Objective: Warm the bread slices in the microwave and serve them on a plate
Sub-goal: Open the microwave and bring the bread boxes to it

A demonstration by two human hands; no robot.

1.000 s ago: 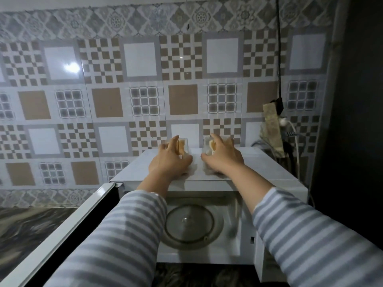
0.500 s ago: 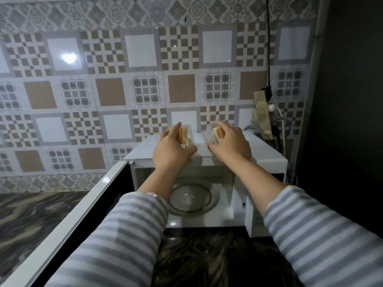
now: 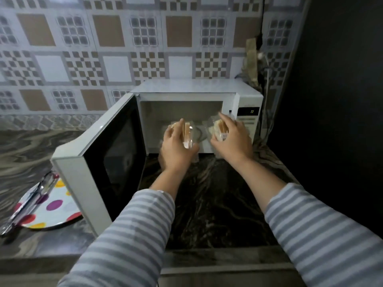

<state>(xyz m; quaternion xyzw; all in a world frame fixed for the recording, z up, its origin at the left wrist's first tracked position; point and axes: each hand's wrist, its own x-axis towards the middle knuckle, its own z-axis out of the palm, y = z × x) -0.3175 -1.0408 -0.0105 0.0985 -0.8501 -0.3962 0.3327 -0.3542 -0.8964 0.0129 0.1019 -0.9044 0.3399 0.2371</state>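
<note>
A: Where is the bread right now?

B: In both hands, just in front of the open microwave [image 3: 199, 112] mouth. The left hand [image 3: 176, 150] has its fingers curled round one wrapped bread pack [image 3: 187, 132], thumb on the near side. The right hand [image 3: 232, 141] grips the second wrapped pack [image 3: 217, 126] from above, fingers clamped over its top. The two packs are near each other, not touching.

A: And the step in hand?

B: As I judge it, loading the cavity. The door [image 3: 107, 154] hangs wide open toward eight o'clock, so the way in is free.

A: How to do it well?

B: Lower both packs toward twelve o'clock, keeping the wrists under the top edge of the opening. Set them on the glass turntable [image 3: 200, 133] (only a sliver of it shows between the hands), side by side and well within its rim so nothing catches the walls when it turns. I cannot tell whether the clear wrapping is sealed; if it is, I would loosen it first so steam can escape.

A: And serving?

B: The spotted plate [image 3: 51, 206] waits on the dark marbled counter [image 3: 217, 204] at about eight o'clock, behind the door's lower corner, with tongs [image 3: 27, 204] lying across it. The door must swing shut without clipping that plate.
</note>
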